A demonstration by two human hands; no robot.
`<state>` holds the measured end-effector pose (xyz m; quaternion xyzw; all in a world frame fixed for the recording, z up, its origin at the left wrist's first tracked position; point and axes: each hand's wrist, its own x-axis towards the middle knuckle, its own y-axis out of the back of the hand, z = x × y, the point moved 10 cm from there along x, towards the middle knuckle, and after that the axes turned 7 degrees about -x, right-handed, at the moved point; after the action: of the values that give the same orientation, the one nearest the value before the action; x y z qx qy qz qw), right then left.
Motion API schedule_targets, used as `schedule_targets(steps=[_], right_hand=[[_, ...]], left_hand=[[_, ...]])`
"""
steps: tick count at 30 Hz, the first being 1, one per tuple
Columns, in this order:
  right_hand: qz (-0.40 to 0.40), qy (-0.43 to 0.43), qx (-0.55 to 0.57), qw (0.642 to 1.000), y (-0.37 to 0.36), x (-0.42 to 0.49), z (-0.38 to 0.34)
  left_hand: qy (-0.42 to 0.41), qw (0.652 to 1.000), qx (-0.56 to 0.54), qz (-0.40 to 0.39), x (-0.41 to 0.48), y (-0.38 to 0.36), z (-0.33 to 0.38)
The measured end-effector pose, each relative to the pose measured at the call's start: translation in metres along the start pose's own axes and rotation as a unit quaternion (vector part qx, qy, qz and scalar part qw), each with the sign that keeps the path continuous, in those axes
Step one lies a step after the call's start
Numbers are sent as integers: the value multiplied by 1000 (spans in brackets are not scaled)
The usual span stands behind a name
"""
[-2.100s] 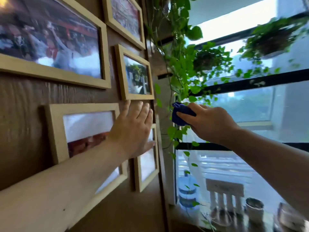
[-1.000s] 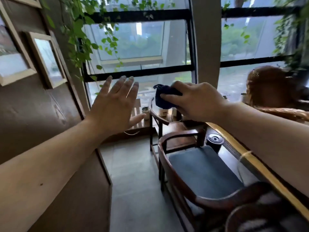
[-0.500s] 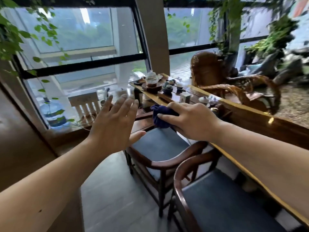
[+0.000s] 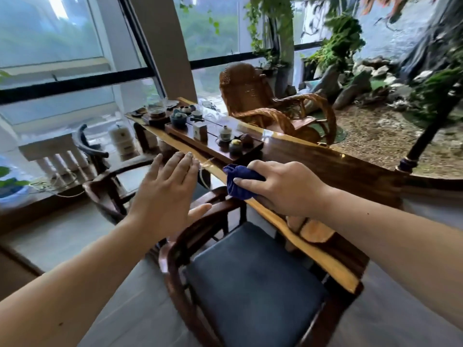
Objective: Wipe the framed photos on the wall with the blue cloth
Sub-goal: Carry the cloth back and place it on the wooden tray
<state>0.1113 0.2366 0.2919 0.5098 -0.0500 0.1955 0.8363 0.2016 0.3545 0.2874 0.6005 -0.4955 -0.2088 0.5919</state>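
Observation:
My right hand [image 4: 285, 189] is closed around the bunched blue cloth [image 4: 239, 180], which sticks out past my fingers above the edge of a long wooden table [image 4: 325, 161]. My left hand [image 4: 167, 196] is held flat in the air with fingers spread and nothing in it, just left of the cloth and over a chair's armrest. No framed photos or wall are in view; the camera faces the table and windows.
A dark wooden armchair with a blue cushion [image 4: 253, 284] stands directly below my hands, a second armchair [image 4: 105, 181] behind it to the left. A tea tray with cups [image 4: 213, 136] sits on the table. A wicker rocking chair [image 4: 263, 103] and an indoor rock garden [image 4: 375, 96] lie beyond.
The view has swung right, away from the wall of framed photos toward the table and chairs. My left hand came off the frame and stays flat in the air; my right hand still grips the cloth.

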Motion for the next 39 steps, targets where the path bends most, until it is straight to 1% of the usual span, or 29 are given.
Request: schedule_targets(steps=[4,10,13,18,21,24,28,31,35,39], right_hand=[[-39,-11,1,999,-13,-68,33],[-67,-65,19,995,-43,-136,85],[-81,-94,20,992,-68,-160,104],[-87,-153,67,982,-100,-189,130],[-93,-169,78,978,-118,-204,142],[-128,-170,95,972,-152,-214,154],[-160,-139,138,968,-210,-219,166],[-156,-100,177,967,-249,-215,173],[-157,-13,230,960,-303,-205,181],[-157,99,244,952,-352,-194,181]], left_hand=[[-15,1000,-12,3,23,-4,67],[-54,998,-38,-13,59,-26,134],[-70,996,-49,-21,78,-47,156],[-88,990,-94,-49,102,-88,180],[-91,987,-115,-62,112,-107,191],[-88,986,-121,-73,116,-125,203],[-65,984,-133,-97,125,-158,222],[-41,984,-128,-118,132,-185,237],[11,983,-116,-144,144,-226,260],[70,976,-94,-184,152,-265,280]])
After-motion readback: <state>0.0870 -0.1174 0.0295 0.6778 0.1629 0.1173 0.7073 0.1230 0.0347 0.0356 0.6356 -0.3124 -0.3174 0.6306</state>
